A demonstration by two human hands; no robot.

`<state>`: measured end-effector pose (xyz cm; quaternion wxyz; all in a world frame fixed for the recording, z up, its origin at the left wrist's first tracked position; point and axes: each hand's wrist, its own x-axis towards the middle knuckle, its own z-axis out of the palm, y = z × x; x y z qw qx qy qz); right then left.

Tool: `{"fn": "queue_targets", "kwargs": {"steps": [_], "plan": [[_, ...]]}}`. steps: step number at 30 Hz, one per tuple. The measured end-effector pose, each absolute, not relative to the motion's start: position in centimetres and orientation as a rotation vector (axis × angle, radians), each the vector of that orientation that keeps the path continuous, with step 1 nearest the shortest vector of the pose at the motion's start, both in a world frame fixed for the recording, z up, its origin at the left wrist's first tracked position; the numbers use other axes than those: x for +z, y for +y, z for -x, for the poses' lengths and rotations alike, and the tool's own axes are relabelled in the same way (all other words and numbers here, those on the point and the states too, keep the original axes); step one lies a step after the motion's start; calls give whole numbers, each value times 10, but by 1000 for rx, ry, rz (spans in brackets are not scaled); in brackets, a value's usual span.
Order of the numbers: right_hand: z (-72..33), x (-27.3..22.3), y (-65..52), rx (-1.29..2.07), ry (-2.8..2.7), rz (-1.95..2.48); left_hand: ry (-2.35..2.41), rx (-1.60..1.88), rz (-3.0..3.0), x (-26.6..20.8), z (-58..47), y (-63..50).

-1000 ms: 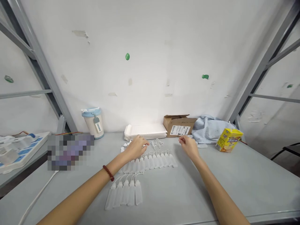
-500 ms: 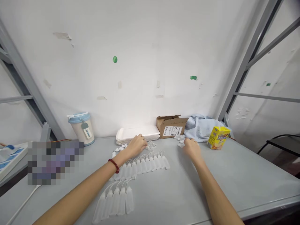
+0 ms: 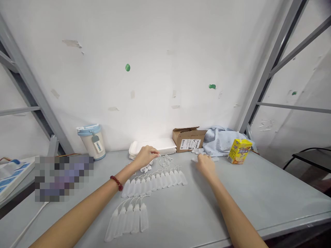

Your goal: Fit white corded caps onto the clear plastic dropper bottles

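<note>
Front row: five translucent bottles point(image 3: 128, 218) with thin tubes at their necks, laid on the counter point(image 3: 178, 217) to the front-left of the cardboard box point(image 3: 190, 141); by judgement, already fitted.
Longer row: similar bottles point(image 3: 158, 181), also with tubes, left of the box and nearer to it than the front row; likewise judged as done.
Loose tubes point(image 3: 167, 160): in a small heap, just front-left of the box; seemingly left to use.
White caps point(image 3: 146, 168): in a little pile, farther left of the box; purpose not certain, perhaps also remaining.
Plain bottles point(image 3: 198, 151): a few, close before the right part of the box; apparently left to do.
Left hand point(image 3: 147, 156): left of the box, above the caps; fingertips brought close together, perhaps with a tiny white piece between; cannot tell surely.
Right hand point(image 3: 205, 165): front-right of the box; fingers curled down over a clear bottle point(image 3: 214, 159), touching; tips hidden, so cannot tell whether pinching.
</note>
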<state>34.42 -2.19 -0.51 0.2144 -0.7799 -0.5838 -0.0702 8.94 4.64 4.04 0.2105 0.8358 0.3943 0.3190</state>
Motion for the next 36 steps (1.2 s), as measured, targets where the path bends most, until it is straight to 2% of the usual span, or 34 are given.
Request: {"fn": "queue_targets", "kwargs": {"steps": [6,11,27,36], "plan": [[-251,-2,-35,-201,-1810,1785,1165,1095,-1964,36,-73,22],[-220,-8,-50,-53,-1829,1284,1145,1192,-1791,37,-81,7],[-229,-12,-45,70,-1744,1327,1135,1213,-1755,42,-80,7],[-228,-12,-43,0,-1784,1380,1179,1221,-1803,39,-84,-2]]}}
